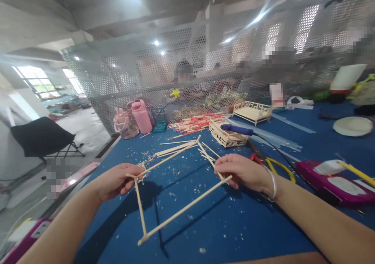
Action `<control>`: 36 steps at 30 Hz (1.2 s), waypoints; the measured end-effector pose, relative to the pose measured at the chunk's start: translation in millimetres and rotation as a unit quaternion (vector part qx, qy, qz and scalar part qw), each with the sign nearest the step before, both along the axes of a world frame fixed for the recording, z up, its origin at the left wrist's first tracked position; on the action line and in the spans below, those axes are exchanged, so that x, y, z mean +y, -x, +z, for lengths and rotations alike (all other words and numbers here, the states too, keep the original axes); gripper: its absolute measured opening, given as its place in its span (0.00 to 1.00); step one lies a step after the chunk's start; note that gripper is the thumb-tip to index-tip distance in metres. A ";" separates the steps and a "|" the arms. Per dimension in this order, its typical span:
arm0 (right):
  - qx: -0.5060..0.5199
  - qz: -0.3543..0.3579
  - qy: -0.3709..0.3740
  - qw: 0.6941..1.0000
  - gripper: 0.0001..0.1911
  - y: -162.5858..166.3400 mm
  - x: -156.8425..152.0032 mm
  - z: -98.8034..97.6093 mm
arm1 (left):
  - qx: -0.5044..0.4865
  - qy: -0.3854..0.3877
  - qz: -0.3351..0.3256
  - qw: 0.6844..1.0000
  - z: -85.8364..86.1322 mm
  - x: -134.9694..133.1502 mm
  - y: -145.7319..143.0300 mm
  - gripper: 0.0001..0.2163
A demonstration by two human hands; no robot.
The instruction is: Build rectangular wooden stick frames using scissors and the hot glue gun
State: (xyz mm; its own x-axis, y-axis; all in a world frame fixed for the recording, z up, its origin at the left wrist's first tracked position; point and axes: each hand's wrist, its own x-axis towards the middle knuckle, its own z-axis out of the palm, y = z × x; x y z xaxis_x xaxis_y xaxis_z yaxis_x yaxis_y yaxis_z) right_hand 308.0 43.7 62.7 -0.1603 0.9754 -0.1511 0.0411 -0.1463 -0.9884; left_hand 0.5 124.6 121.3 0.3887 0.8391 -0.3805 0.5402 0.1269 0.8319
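A four-sided frame of thin pale wooden sticks (187, 207) is held up over the blue tabletop, its shadow falling below. At its left corner my left hand (118, 180) pinches the frame between thumb and fingers. My right hand (234, 168), with a silver bangle at the wrist, grips the stick on the opposite side. The joint at the near end shows a small glue-like blob. Loose pale sticks (172, 149) lie on the table behind the frame, partly overlapped by it.
Small wooden models (252, 113) stand at the back beside red-tipped sticks (196, 124). A blue-handled tool (237, 129) rests on one model. Yellow-handled pliers (281, 169) and a purple power strip (334, 182) lie right. A pink bottle (142, 116) stands before the perforated screen (146, 68).
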 end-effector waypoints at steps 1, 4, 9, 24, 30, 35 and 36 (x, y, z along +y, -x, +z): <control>-0.016 0.024 0.031 0.999 0.12 -0.6 0.1 -0.9 | 0.016 0.026 -0.018 0.999 -5.0 -0.2 1.4 0.17; -0.066 0.064 0.090 0.992 0.11 -1.5 -0.7 -2.7 | 0.060 0.074 -0.058 0.994 -19.0 -1.4 4.6 0.16; -0.157 0.076 0.144 0.974 0.13 1.5 -4.8 -1.6 | 0.078 0.064 -0.005 0.995 -22.9 2.7 -3.7 0.19; -0.145 -0.149 -0.055 0.977 0.20 0.4 16.9 -11.6 | 0.087 -0.061 -0.085 0.991 -35.2 14.7 16.7 0.31; -0.247 -0.091 -0.009 0.965 0.09 7.1 30.8 -7.1 | 0.203 -0.171 -0.144 0.953 -43.2 28.0 6.0 0.22; -0.265 -0.085 -0.003 0.960 0.06 5.5 39.3 -9.3 | 0.236 -0.201 -0.183 0.933 -35.0 39.1 -7.9 0.18; -0.266 -0.092 -0.003 0.960 0.06 5.1 39.6 -10.8 | 0.238 -0.204 -0.177 0.933 -36.0 40.6 -8.8 0.19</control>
State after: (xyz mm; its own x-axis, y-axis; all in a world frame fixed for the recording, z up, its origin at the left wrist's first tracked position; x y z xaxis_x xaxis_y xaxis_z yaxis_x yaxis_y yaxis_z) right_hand 302.9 83.2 51.8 0.1121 0.9809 -0.1587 0.5141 -0.1940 -0.8355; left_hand 9.3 165.2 85.3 0.5384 0.8026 -0.2569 0.8082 -0.4054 0.4272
